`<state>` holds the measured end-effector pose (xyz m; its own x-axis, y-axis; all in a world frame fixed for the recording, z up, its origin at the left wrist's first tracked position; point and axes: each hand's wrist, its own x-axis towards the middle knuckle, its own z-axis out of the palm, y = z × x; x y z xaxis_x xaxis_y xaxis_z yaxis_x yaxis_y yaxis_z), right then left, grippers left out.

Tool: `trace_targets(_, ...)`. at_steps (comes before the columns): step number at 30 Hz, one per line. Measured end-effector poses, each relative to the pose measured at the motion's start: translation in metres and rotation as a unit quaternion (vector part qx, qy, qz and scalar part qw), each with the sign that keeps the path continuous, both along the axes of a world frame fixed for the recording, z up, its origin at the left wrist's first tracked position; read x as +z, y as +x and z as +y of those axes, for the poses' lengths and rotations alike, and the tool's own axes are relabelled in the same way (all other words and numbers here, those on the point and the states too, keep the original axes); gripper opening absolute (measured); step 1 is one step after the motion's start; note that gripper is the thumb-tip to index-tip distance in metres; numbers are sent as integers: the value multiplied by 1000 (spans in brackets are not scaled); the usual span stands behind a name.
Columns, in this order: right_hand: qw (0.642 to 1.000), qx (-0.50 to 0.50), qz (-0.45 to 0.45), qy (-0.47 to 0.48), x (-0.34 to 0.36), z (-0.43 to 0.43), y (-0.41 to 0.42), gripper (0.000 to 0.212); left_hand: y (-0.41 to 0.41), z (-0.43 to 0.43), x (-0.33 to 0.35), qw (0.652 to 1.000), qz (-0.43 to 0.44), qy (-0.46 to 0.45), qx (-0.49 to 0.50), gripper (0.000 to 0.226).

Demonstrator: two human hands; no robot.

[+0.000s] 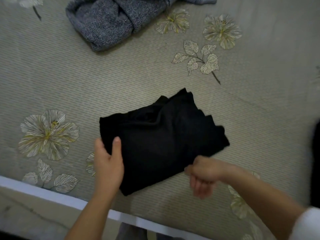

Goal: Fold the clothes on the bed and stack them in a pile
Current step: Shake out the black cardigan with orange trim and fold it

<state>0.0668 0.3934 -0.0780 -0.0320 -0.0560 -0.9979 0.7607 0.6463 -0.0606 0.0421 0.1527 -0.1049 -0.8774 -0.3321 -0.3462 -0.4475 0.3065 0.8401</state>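
A black garment (161,141) lies folded into a compact bundle in the middle of the bed. My left hand (108,163) grips its near left corner, thumb on top of the cloth. My right hand (202,174) is blurred at the garment's near right edge, fingers curled downward; whether it holds cloth cannot be made out. A grey-blue knitted garment (110,21) lies folded at the far side of the bed.
The bed (251,101) has a pale green sheet printed with flowers and leaves. Its white edge (52,193) runs along the near side, with floor beyond at the lower left. A dark object (316,161) shows at the right border.
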Motion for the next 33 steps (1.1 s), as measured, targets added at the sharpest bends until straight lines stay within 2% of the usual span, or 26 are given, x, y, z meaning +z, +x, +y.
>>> trace_targets(1, 999, 15, 43, -5, 1, -4, 9, 46, -2, -9, -2, 1000, 2, -20, -9, 6)
trace_targets(2, 992, 10, 124, 2, 1, -7, 14, 44, -5, -16, -5, 999, -2, -29, -13, 11)
trace_targets(3, 976, -17, 217, 17, 0, -8, 15, 39, -6, -21, -8, 999, -5, -49, -17, 25)
trace_targets(5, 917, -101, 383, 52, -1, -12, 7, 27, -8, -22, -11, 987, 20, -150, -52, 54)
trace_targets(6, 876, -121, 463, 66, -1, -19, 0, 19, -7, -17, -11, 974, 36, -206, -90, 61)
trace_targets(7, 838, -95, 532, 80, -3, -27, -7, 13, -6, -8, -11, 957, 44, -253, -137, 62)
trace_targets(8, 807, -36, 582, 94, -8, -36, -13, 20, -3, 0, -15, 940, 42, -286, -184, 61)
trace_targets(9, 792, 36, 603, 95, -16, -43, -19, 35, 1, 7, -20, 925, 31, -307, -224, 59)
trace_targets(10, 791, 111, 594, 100, -24, -46, -24, 46, 3, 11, -26, 914, 6, -320, -250, 57)
trace_targets(12, 796, 240, 538, 143, -41, -41, -33, 55, 4, 11, -38, 908, -55, -328, -255, 60)
trace_targets(14, 798, 280, 496, 195, -56, -22, -36, 54, 2, 7, -46, 909, -79, -329, -242, 63)
trace_targets(18, 832, 179, 475, 224, -64, 3, -37, 56, 2, 6, -49, 912, -76, -315, -252, 64)
trace_targets(21, 833, 35, 498, 239, -59, 12, -36, 69, 1, 5, -41, 930, -65, -277, -231, 64)
trace_targets(23, 832, -56, 492, 251, -54, 21, -37, 82, 1, 1, -32, 953, -40, -240, -181, 68)
trace_targets(25, 852, -110, 454, 236, -47, 29, -37, 80, 2, -5, -23, 982, -32, -158, -98, 73)
trace_targets(27, 881, -161, 399, 198, -39, 34, -39, 69, 2, -14, -15, 997, -72, -34, 2, 73)
trace_targets(29, 902, -209, 346, 153, -29, 33, -40, 61, 3, -24, -8, 985, -155, 44, 70, 68)
trace_targets(31, 910, -260, 304, 112, -18, 31, -38, 54, 4, -33, -2, 965, -241, 86, 58, 53)
trace_targets(33, 912, -303, 267, 73, -7, 24, -31, 43, 1, -41, 5, 949, -292, 115, 17, 24)
